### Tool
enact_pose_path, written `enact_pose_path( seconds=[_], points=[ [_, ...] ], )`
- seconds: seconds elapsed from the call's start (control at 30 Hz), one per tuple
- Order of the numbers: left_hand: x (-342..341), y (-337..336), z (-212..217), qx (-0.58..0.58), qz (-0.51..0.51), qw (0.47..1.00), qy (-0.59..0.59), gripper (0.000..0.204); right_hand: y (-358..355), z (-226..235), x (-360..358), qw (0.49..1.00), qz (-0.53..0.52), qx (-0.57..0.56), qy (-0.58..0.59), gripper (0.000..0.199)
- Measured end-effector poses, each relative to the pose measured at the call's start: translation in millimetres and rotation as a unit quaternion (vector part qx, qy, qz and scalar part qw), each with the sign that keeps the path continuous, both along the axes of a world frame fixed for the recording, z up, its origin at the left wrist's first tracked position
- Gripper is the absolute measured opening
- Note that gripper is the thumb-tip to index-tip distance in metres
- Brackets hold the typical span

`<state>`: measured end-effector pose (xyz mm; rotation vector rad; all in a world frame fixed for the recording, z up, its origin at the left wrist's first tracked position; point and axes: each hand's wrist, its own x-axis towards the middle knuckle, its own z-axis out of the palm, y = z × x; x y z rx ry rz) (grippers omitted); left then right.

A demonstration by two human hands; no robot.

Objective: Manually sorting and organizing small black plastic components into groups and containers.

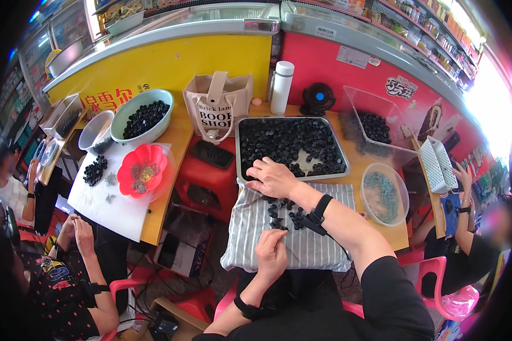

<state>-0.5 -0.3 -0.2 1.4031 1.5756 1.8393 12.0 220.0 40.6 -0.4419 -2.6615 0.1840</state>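
Note:
A shallow metal tray [338,177] full of small black round pieces [279,139] stands on the table before me. My right hand [273,178] reaches over the tray's near left edge, palm down, with thumb and fingers apart. Below it, a grey-and-white striped cloth [242,238] lies between the tray and my body, with several loose black pieces [296,217] on it. My left hand [272,254] rests low over that cloth, its fingers pinched together beside the loose pieces. Whatever is between those fingertips is too small to make out.
A clear tub [407,199] of blue-green bits stands right of the cloth. Behind are a clear bin [352,105], a small black fan [317,99], a white bottle [282,88] and a tote bag [233,94]. At left, a person's hands [82,234] are near a red bowl [164,162].

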Motion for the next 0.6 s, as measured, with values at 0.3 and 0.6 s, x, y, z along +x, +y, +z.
enact_pose_path(
  seconds=[0.3, 0.6],
  points=[
    [0.4, 0.8, -2.3, 0.009, 0.002, 1.000, 0.006, 0.027, 0.5, 2.9, -5.9, 0.997, -0.035, 0.009, -0.074, 0.049],
    [0.9, -0.3, -1.5, 0.001, -0.005, 1.000, -0.001, 0.025, 1.4, 2.9, -8.0, 0.996, -0.034, -0.024, -0.077, 0.054]
  ],
)
